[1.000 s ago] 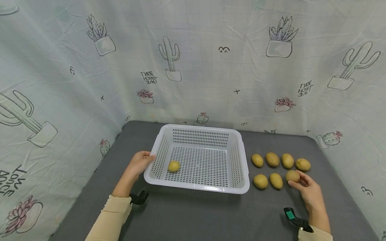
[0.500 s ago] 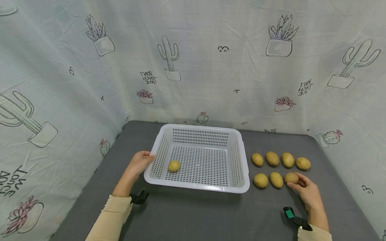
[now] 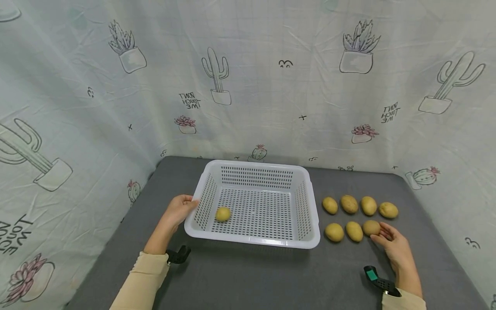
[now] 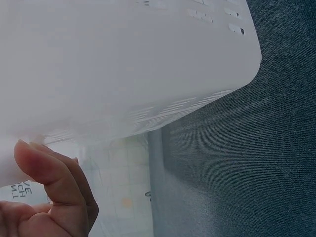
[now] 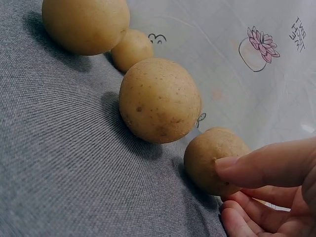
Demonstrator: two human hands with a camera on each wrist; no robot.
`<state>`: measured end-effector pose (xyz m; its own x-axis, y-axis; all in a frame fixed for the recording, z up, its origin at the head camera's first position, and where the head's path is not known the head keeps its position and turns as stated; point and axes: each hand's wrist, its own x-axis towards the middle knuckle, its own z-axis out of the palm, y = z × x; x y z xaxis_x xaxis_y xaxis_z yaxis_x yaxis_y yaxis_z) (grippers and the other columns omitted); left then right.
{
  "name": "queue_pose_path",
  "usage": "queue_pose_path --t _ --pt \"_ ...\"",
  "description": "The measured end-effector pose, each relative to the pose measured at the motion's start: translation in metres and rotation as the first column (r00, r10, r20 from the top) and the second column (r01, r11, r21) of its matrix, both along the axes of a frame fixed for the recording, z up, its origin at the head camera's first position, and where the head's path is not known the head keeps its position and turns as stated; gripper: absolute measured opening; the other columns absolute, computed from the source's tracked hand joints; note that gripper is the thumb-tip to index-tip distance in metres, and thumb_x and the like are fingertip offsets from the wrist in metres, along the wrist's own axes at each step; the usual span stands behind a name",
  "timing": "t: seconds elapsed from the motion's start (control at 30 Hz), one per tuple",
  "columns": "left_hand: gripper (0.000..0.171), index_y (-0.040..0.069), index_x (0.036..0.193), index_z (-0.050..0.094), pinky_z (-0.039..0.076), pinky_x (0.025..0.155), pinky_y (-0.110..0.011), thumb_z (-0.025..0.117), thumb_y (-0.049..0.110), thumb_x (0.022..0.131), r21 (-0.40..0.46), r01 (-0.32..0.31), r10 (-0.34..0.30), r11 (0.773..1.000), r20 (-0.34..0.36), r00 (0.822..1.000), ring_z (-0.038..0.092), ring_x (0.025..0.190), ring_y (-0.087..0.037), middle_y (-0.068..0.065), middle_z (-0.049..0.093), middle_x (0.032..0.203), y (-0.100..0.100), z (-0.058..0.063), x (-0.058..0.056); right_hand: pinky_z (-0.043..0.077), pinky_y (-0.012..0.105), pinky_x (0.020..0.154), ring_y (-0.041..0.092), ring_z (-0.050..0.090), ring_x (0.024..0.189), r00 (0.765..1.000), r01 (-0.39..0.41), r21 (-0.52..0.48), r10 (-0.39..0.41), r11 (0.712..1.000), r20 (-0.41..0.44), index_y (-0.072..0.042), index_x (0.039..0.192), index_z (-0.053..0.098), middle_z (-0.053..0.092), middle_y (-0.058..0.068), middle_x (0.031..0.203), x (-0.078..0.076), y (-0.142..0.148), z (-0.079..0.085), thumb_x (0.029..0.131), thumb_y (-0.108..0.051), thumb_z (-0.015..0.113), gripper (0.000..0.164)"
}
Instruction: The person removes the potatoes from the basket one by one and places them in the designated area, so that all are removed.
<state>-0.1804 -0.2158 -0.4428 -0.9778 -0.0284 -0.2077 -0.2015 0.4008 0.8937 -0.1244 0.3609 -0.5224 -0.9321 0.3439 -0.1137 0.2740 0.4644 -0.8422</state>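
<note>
My left hand (image 3: 179, 212) grips the left rim of a white perforated plastic basket (image 3: 252, 240); in the left wrist view, the thumb (image 4: 39, 160) lies at the basket's edge. Inside the basket, toward its left side, sits one potato (image 3: 222, 214). My right hand (image 3: 398, 249) pinches another potato (image 3: 371, 228) at the right end of the front row. Its thumb (image 5: 237, 170) presses the potato's near side in the right wrist view, with the other fingers behind and below. Left of it in that row lie an oval potato (image 3: 354, 231) and a rounder one (image 3: 334, 232).
A back row of several potatoes (image 3: 349, 204) lies on the grey cloth-covered table (image 3: 271, 280), right of the basket. Behind and at both sides hangs a pale curtain (image 3: 255, 86) printed with potted cacti. Each wrist wears a black band (image 3: 383, 285).
My right hand has shifted the potato slightly left, closer to the oval one in the front row. The left hand and the basket have stayed in place.
</note>
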Motion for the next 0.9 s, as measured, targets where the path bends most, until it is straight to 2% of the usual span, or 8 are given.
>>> queue_pose_path --t 0.23,0.33,0.5,0.63,0.7,0.77,0.83,0.9 --pt "0.036 -0.013 0.122 0.046 0.052 0.068 -0.031 0.047 0.015 0.099 0.009 0.002 -0.002 1.0 -0.008 1.0 0.066 0.091 -0.033 -0.029 0.063 0.107 0.0 -0.001 0.0 0.034 0.0 0.072 -0.02 0.033 0.086 1.0 -0.011 -0.015 0.011 1.0 0.008 0.008 0.146 0.024 0.04 0.015 0.128 0.001 0.002 0.002 0.09 -0.016 0.064 0.072" --pt "0.036 -0.013 0.122 0.046 0.052 0.068 -0.032 0.047 0.015 0.099 0.009 0.004 -0.004 1.0 -0.007 1.0 0.066 0.09 -0.032 -0.028 0.063 0.107 0.0 -0.002 0.0 0.033 0.0 0.074 -0.02 0.033 0.089 1.0 -0.023 -0.027 0.023 0.999 -0.009 0.008 0.146 0.023 0.042 0.003 0.125 0.002 0.003 0.004 0.091 -0.022 0.064 0.075" --pt "0.036 -0.013 0.122 0.046 0.052 0.068 -0.031 0.048 0.015 0.099 0.009 0.004 -0.004 1.0 -0.004 1.0 0.066 0.09 -0.031 -0.028 0.064 0.106 0.0 -0.002 -0.001 0.032 0.001 0.074 -0.019 0.036 0.091 0.998 -0.023 -0.053 0.019 0.998 -0.066 0.009 0.146 0.023 0.04 -0.022 0.11 0.005 0.004 0.008 0.091 -0.023 0.065 0.076" --pt "0.037 -0.013 0.123 0.046 0.052 0.068 -0.031 0.048 0.015 0.099 0.012 0.006 -0.006 1.0 -0.005 1.0 0.066 0.09 -0.032 -0.028 0.063 0.107 0.0 -0.002 -0.001 0.033 0.0 0.075 -0.018 0.037 0.091 0.992 -0.008 -0.041 0.003 0.999 -0.124 0.01 0.144 0.026 0.039 -0.03 0.104 0.006 0.002 0.011 0.091 -0.021 0.065 0.073" --pt "0.037 -0.013 0.123 0.045 0.052 0.068 -0.031 0.047 0.015 0.099 0.014 0.009 -0.009 1.0 -0.006 1.0 0.065 0.091 -0.033 -0.029 0.062 0.108 0.0 -0.001 0.0 0.033 0.0 0.075 -0.018 0.037 0.092 0.99 -0.006 -0.024 0.003 1.0 -0.14 0.011 0.144 0.026 0.04 -0.029 0.105 0.007 0.001 0.013 0.091 -0.02 0.065 0.072" --pt "0.037 -0.013 0.123 0.045 0.052 0.068 -0.032 0.048 0.015 0.099 0.018 0.007 -0.007 1.0 -0.007 1.0 0.065 0.091 -0.034 -0.029 0.062 0.108 0.0 0.0 0.001 0.033 0.0 0.075 -0.018 0.036 0.092 0.99 -0.003 -0.002 0.003 1.0 -0.143 0.009 0.144 0.027 0.044 -0.022 0.11 0.007 0.0 0.015 0.091 -0.02 0.065 0.071" --pt "0.038 -0.014 0.123 0.045 0.052 0.068 -0.032 0.048 0.015 0.099 0.017 0.009 -0.009 1.0 -0.009 1.0 0.065 0.091 -0.034 -0.03 0.062 0.108 0.0 0.0 0.002 0.033 0.0 0.076 -0.011 0.043 0.105 0.992 -0.009 0.025 0.012 1.0 -0.125 0.006 0.146 0.026 0.048 -0.01 0.124 0.007 -0.001 0.019 0.092 -0.024 0.063 0.072" --pt "0.038 -0.014 0.124 0.045 0.052 0.068 -0.032 0.048 0.015 0.099 0.015 0.007 -0.006 1.0 -0.008 1.0 0.065 0.09 -0.032 -0.03 0.062 0.108 0.0 0.001 0.002 0.032 0.0 0.077 -0.012 0.041 0.11 0.992 -0.02 0.061 0.028 0.998 -0.126 0.001 0.148 0.025 0.046 -0.005 0.133 0.007 -0.002 0.021 0.092 -0.028 0.063 0.073"
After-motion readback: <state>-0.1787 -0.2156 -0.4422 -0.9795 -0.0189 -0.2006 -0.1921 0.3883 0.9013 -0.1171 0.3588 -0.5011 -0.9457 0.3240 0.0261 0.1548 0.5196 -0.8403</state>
